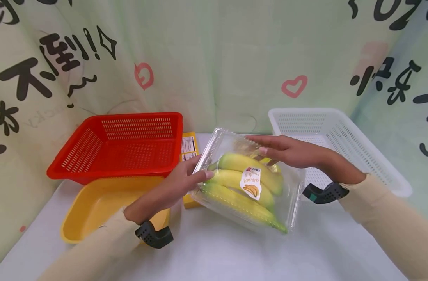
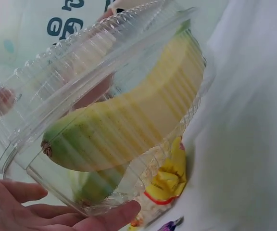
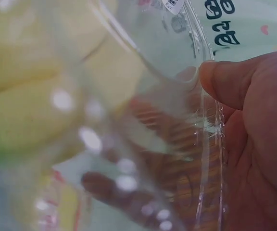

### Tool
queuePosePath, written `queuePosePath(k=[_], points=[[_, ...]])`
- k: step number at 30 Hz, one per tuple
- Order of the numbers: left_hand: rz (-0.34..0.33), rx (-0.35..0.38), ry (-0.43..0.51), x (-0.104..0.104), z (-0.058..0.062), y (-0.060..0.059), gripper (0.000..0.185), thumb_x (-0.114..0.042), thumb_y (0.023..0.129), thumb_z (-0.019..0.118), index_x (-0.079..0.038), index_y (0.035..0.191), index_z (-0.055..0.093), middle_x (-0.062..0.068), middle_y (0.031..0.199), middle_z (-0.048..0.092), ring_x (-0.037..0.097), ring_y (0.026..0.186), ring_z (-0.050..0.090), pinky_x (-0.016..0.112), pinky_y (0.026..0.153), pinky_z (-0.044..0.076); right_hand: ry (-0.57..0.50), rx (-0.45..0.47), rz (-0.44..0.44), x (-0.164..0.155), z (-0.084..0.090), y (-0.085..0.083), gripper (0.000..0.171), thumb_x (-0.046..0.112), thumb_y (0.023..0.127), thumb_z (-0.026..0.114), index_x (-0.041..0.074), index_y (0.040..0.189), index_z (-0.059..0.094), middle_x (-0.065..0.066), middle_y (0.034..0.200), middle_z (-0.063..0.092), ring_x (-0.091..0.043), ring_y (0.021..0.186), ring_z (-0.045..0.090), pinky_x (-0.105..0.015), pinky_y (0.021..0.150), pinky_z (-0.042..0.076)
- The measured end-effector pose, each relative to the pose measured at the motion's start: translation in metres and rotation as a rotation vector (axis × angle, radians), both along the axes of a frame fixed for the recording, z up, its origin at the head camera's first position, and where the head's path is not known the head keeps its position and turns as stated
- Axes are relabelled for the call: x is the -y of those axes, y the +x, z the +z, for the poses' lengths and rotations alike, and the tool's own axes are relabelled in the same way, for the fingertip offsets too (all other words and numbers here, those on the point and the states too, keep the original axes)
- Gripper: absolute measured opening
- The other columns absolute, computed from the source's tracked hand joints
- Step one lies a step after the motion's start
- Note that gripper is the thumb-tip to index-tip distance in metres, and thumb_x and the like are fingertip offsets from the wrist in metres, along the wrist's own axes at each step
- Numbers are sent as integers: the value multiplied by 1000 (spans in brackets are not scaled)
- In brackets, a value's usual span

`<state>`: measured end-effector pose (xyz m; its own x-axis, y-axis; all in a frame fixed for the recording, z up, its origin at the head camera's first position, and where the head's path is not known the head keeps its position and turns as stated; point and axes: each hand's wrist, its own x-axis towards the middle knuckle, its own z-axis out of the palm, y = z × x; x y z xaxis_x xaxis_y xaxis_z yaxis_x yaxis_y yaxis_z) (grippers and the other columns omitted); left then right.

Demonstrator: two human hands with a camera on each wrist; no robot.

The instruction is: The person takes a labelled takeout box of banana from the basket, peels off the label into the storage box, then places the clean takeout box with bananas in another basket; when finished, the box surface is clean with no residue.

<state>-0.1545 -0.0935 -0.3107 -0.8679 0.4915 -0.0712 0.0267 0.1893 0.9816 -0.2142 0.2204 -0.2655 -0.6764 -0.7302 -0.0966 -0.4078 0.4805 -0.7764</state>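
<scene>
A clear plastic clamshell box (image 1: 292,203) is held up tilted over the white table. Inside lie several yellow-green bananas (image 1: 240,201), with a white label (image 1: 250,183) picturing bananas above them. My left hand (image 1: 180,177) grips the box's left edge, thumb on the lid and fingers underneath, as the left wrist view shows. At the far right edge, my right hand (image 1: 292,150) holds the rim; in the right wrist view its thumb (image 3: 225,82) presses the edge, while the other fingers show through the plastic.
A red basket (image 1: 115,175) stands back left, with a yellow tray (image 1: 94,212) in front of it. Yellow packaging (image 1: 189,144) lies beside the red basket. A white basket (image 1: 368,156) is at the back right. A yellow packet (image 2: 169,173) shows below the box in the left wrist view.
</scene>
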Motion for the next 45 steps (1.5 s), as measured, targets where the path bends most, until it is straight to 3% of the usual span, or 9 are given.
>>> queuePosePath(k=[5, 8, 12, 17, 25, 33, 37, 45], points=[[7, -28, -48, 6, -13, 15, 64, -31, 94, 59, -15, 152, 34, 9, 118, 61, 26, 96, 61, 37, 80, 57, 22, 38, 40, 9, -9, 4, 52, 21, 105, 43, 16, 155, 28, -12, 152, 34, -32, 123, 51, -43, 91, 51], [24, -31, -63, 8, -21, 23, 65, -32, 93, 61, -14, 151, 35, 9, 124, 58, 25, 101, 59, 35, 82, 56, 47, 33, 39, 12, -15, 8, 52, 22, 105, 45, 14, 154, 29, -13, 154, 31, -32, 124, 49, -42, 92, 51], [45, -3, -53, 9, -30, 32, 66, -31, 92, 63, -13, 150, 36, 10, 127, 54, 25, 105, 57, 34, 86, 54, 76, 0, 42, 14, -22, 11, 52, 25, 104, 47, 14, 153, 33, -12, 152, 35, -29, 128, 46, -43, 100, 44], [42, 19, -56, 11, -41, 44, 66, -29, 93, 62, -11, 150, 35, 12, 126, 55, 23, 102, 60, 35, 88, 53, 79, 43, 76, 19, -31, 15, 51, 24, 104, 47, 15, 153, 34, -13, 150, 37, -28, 126, 49, -41, 96, 48], [65, 93, -27, 13, -57, 59, 70, -33, 93, 63, -15, 153, 31, 9, 138, 50, 23, 109, 57, 40, 94, 50, 89, 148, 89, 25, -42, 18, 52, 26, 103, 49, 17, 153, 33, -12, 146, 43, -29, 127, 48, -43, 95, 49], [69, 99, 23, 11, -76, 70, 66, -31, 94, 62, -11, 150, 34, 10, 135, 54, 22, 113, 58, 38, 95, 49, 121, 33, 142, 29, -56, 15, 50, 24, 103, 49, 13, 150, 38, -9, 140, 52, -28, 131, 44, -48, 104, 39], [71, 95, 57, 13, -80, 72, 63, -27, 95, 62, -11, 149, 36, 12, 132, 56, 23, 111, 60, 36, 93, 50, 129, 18, 143, 32, -58, 14, 49, 25, 102, 50, 14, 150, 40, -8, 141, 51, -28, 132, 43, -49, 106, 37], [116, 138, 61, 13, -78, 75, 65, -29, 93, 64, -10, 148, 37, 12, 132, 57, 23, 114, 58, 37, 95, 49, 80, 88, 166, 33, -61, 11, 50, 21, 103, 49, 14, 151, 38, -6, 136, 56, -23, 125, 52, -42, 101, 43]])
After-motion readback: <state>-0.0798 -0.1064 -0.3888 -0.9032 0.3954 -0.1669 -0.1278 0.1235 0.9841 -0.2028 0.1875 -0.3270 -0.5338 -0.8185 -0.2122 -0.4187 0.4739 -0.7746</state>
